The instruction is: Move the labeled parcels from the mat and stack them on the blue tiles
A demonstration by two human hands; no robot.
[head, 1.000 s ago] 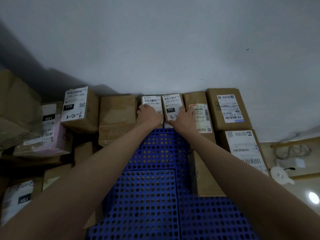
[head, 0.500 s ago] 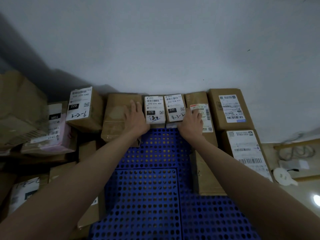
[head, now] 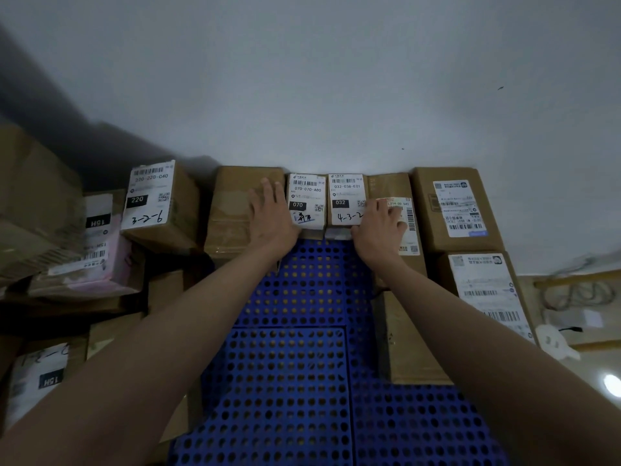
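Two small labeled parcels stand side by side against the wall at the far edge of the blue tiles [head: 289, 364]: one marked 070 [head: 307, 193] and one marked 032 [head: 346, 190]. My left hand [head: 272, 216] lies flat with straight fingers on the plain brown box [head: 232, 203] just left of the 070 parcel. My right hand [head: 381, 230] rests with spread fingers on the narrow brown parcel [head: 389, 186] right of the 032 parcel, covering part of its label.
More parcels line the wall: a box marked 220 [head: 158, 200] at the left, two labeled boxes [head: 453, 206] [head: 487, 290] at the right, a long brown box [head: 410, 341] on the tiles. Stacked boxes [head: 84, 250] crowd the left. Cables [head: 584, 294] lie on the floor at the right.
My left hand slid left off the 070 parcel onto the plain brown box. My right hand slid right off the 032 parcel onto the narrow parcel's label.
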